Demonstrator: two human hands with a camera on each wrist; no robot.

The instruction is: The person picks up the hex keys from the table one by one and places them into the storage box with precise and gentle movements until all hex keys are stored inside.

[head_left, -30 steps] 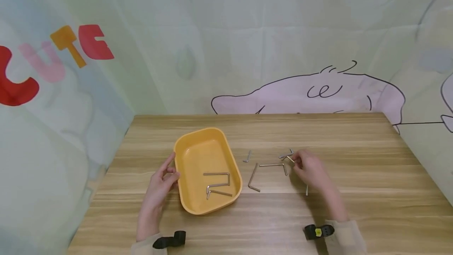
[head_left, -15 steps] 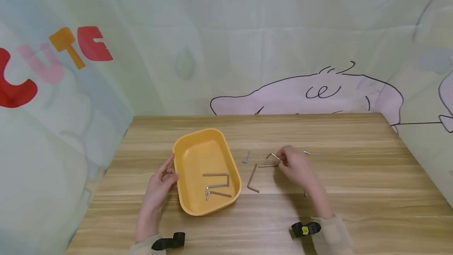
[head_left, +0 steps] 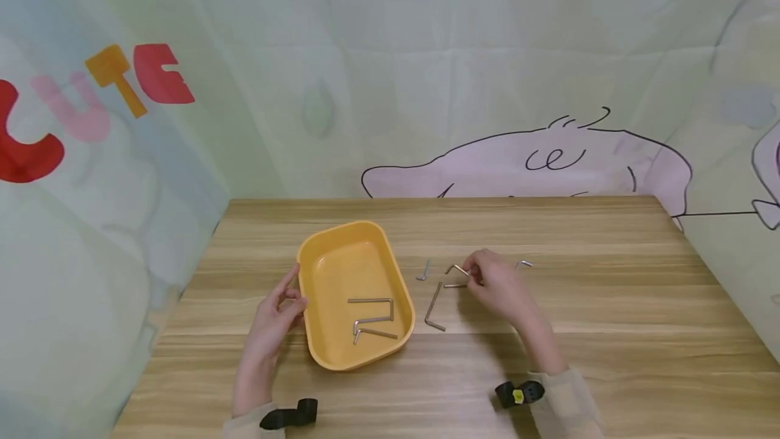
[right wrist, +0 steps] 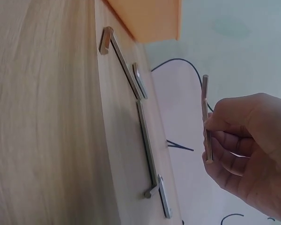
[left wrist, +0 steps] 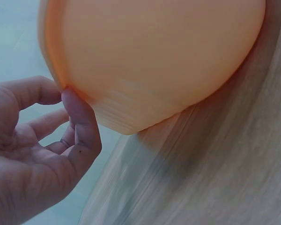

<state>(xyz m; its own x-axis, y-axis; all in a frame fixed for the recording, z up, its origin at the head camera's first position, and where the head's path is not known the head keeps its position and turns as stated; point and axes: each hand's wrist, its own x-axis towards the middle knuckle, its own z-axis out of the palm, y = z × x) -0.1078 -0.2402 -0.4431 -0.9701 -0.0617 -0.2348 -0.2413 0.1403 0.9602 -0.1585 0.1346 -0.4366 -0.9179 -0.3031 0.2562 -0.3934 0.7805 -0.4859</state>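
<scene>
Our right hand (head_left: 496, 283) has its grip closed to a fingertip pinch on a slim, brassy-grey L-shaped metal rod (right wrist: 205, 110), long leg between thumb and fingers, bent end free. Rod is clear of the wood-grain bench (head_left: 609, 330). Our left hand (head_left: 271, 320) pinches the left rim of a yellow rounded-corner plastic tray (head_left: 344, 266). 3 silvery L-shaped rods (head_left: 370, 301) lie in its near end; 4 loose bent rods (head_left: 431, 307) show on the bench.

Handling, our guess: held rod is light, stiff, hard to break, smooth enough to twist in a 2-finger pinch. Best hold: long leg, close to the bend. Tray looks light and fairly rigid; we'd take it by the rim so it doesn't skid.

Can't see: held rod's tail, under our fingers in the head view. The right hand also covers parts of 2 bench rods there. Hex or round section: can't tell. Left wrist view misses the tray's contents; right wrist view cuts the tray to a corner.
</scene>
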